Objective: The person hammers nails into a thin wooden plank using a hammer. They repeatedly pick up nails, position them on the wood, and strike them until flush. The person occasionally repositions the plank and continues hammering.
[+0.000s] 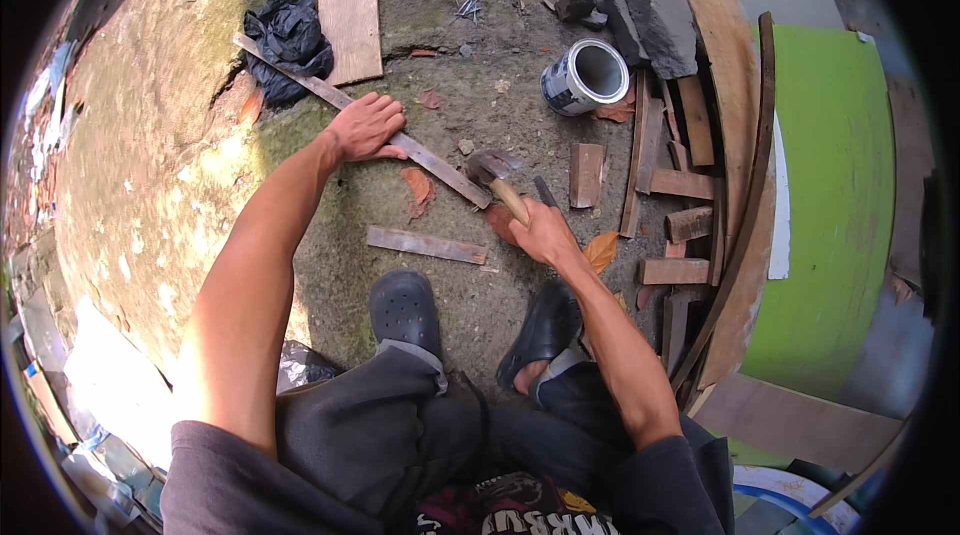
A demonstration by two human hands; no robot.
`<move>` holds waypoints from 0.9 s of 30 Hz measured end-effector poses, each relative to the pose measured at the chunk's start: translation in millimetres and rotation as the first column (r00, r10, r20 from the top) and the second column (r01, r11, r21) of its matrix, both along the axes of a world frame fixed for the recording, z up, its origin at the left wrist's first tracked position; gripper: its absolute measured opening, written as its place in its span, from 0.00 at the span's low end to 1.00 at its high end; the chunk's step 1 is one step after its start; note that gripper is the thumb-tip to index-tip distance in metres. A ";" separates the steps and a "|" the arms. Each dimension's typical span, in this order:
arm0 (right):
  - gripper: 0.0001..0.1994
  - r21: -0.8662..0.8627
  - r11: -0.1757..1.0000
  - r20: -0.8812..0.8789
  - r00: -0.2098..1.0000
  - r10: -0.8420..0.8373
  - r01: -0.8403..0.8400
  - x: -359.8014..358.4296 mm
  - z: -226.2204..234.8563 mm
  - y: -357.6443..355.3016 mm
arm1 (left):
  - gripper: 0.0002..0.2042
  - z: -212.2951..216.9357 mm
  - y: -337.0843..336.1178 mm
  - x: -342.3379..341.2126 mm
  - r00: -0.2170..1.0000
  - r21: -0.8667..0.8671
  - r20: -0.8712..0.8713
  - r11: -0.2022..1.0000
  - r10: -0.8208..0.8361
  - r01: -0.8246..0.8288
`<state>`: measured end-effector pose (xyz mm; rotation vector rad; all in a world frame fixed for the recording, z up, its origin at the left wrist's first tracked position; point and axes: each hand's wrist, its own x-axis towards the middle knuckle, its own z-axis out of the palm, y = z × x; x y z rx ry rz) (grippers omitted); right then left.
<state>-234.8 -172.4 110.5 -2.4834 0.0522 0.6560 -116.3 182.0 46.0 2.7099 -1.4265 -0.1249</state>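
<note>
A long, narrow wooden strip (440,171) lies slantwise on the rough ground in front of me. My left hand (368,129) is closed over its middle, pressing it down with the thumb along the near side. In my right hand (545,233) is a hammer (509,201), gripped by its light wooden handle. The dark metal head is close to the strip's near end; whether they touch I cannot tell. A shorter wooden piece (425,245) lies apart, just ahead of my left shoe.
A crumpled black plastic bag (288,40) lies by the strip's far end, beside a wide plank (350,10). Loose nails (467,9) lie farther off. To the right are an open metal can (560,87), grey stones (660,30), a wood block (586,175), stacked offcuts and a green panel (830,205).
</note>
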 end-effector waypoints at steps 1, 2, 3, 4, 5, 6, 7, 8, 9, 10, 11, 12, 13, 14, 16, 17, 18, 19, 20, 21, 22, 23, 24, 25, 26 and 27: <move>0.15 -0.153 0.984 -0.101 0.992 0.077 -0.092 5.5 -3.1 -2.4 | 0.31 2.5 -2.3 6.9 0.999 0.016 -0.016 0.999 -0.034 0.035; 0.17 -0.092 0.996 -0.137 0.990 0.011 -0.023 17.4 -4.2 -11.0 | 0.31 4.8 -5.7 11.7 0.997 0.031 -0.032 0.997 -0.070 0.071; 0.16 -0.052 0.998 -0.069 0.997 -0.046 0.042 17.0 -0.3 -13.1 | 0.31 3.0 -5.3 10.6 0.998 0.013 -0.009 0.998 -0.056 0.056; 0.16 -0.001 0.996 -0.007 0.996 -0.092 0.092 17.4 8.0 -12.3 | 0.32 0.0 -1.9 3.7 1.000 0.002 0.010 1.000 -0.030 0.030; 0.15 0.053 0.989 0.051 0.988 -0.143 0.140 20.6 15.7 -11.7 | 0.32 -2.9 0.7 0.4 1.000 -0.011 0.029 1.000 -0.004 0.004; 0.14 0.134 0.972 0.079 0.976 -0.205 0.194 20.1 31.3 -3.2 | 0.32 -3.6 5.5 -3.5 1.000 -0.010 -0.005 1.000 0.028 -0.028; 0.14 0.180 0.960 0.099 0.967 -0.234 0.214 18.6 38.9 1.6 | 0.32 -3.1 6.1 -2.9 1.000 0.001 -0.018 1.000 0.019 -0.019; 0.13 0.227 0.946 0.116 0.958 -0.263 0.233 13.8 44.3 6.2 | 0.32 -2.6 6.7 -3.1 0.999 0.012 -0.031 1.000 0.012 -0.011; 0.13 0.273 0.930 0.136 0.946 -0.293 0.248 10.4 46.8 8.9 | 0.32 -2.3 6.2 -1.1 0.999 0.022 -0.041 1.000 0.004 -0.004; 0.13 0.293 0.936 0.149 0.957 -0.248 0.197 1.6 37.2 6.3 | 0.32 -3.4 2.6 0.4 1.000 -0.011 -0.007 1.000 -0.014 0.014; 0.14 0.151 0.981 0.042 0.991 -0.130 0.122 -1.9 26.2 2.7 | 0.32 -3.9 1.0 1.4 1.000 -0.011 -0.009 1.000 -0.009 0.009; 0.14 0.021 1.000 -0.087 0.996 -0.022 0.024 -4.2 12.9 -0.1 | 0.32 -4.8 0.3 -0.1 1.000 -0.008 -0.016 1.000 -0.003 0.002; 0.14 -0.098 0.991 -0.221 0.973 0.070 -0.093 -0.7 10.2 -0.2 | 0.32 -3.4 -1.4 1.9 1.000 -0.007 -0.014 1.000 0.006 -0.006; 0.16 -0.134 0.986 -0.210 0.975 0.065 -0.095 1.2 6.9 1.9 | 0.32 -2.5 -4.7 3.5 1.000 0.003 -0.007 1.000 -0.015 0.015; 0.17 -0.092 0.996 -0.167 0.986 -0.004 -0.011 -3.5 6.5 9.6 | 0.32 -0.2 -3.7 8.0 0.999 0.037 0.007 0.998 -0.043 0.042; 0.17 -0.069 0.997 -0.146 0.988 -0.040 0.030 -4.0 6.8 11.6 | 0.32 1.2 -2.7 11.8 0.999 0.024 0.025 0.999 -0.029 0.028; 0.16 -0.046 0.996 -0.121 0.989 -0.087 0.082 -5.3 5.4 11.2 | 0.32 1.4 -2.6 9.0 0.999 0.011 0.031 1.000 -0.015 0.015; 0.16 -0.009 0.991 -0.131 0.983 -0.131 0.131 -9.7 4.7 9.3 | 0.33 1.4 -3.3 6.2 0.999 -0.002 0.037 1.000 -0.001 0.001; 0.15 0.028 0.983 -0.142 0.974 -0.175 0.180 -16.0 4.9 6.2 | 0.33 0.9 -5.9 3.3 1.000 0.003 0.017 1.000 0.000 0.000; 0.15 0.065 0.972 -0.149 0.965 -0.214 0.226 -18.7 8.0 4.7 | 0.33 1.3 -8.2 2.7 1.000 0.009 0.004 1.000 0.004 -0.004; 0.14 0.103 0.954 -0.215 0.943 -0.255 0.282 -20.6 12.2 1.5 | 0.34 1.7 -10.3 2.1 1.000 0.015 -0.009 1.000 0.009 -0.009; 0.14 0.102 0.949 -0.237 0.934 -0.268 0.298 -21.8 14.1 0.2 | 0.34 2.7 -10.2 1.3 1.000 0.020 -0.022 1.000 0.013 -0.013; 0.13 0.099 0.944 -0.256 0.925 -0.281 0.315 -22.4 16.7 -1.8 | 0.32 2.0 -11.1 2.8 1.000 -0.021 -0.008 1.000 -0.020 0.020; 0.13 0.096 0.939 -0.275 0.915 -0.294 0.331 -22.1 19.0 -3.8 | 0.32 2.0 -9.6 3.7 1.000 -0.040 -0.026 0.999 -0.018 0.016; 0.13 0.109 0.939 -0.291 0.914 -0.283 0.325 -21.7 17.2 -7.9 | 0.32 1.8 -8.5 4.3 0.999 -0.059 -0.045 0.998 -0.015 0.012; 0.13 0.120 0.938 -0.308 0.910 -0.277 0.326 -21.4 15.3 -13.6 | 0.33 6.1 -13.1 5.6 0.998 -0.080 -0.065 0.997 -0.020 0.015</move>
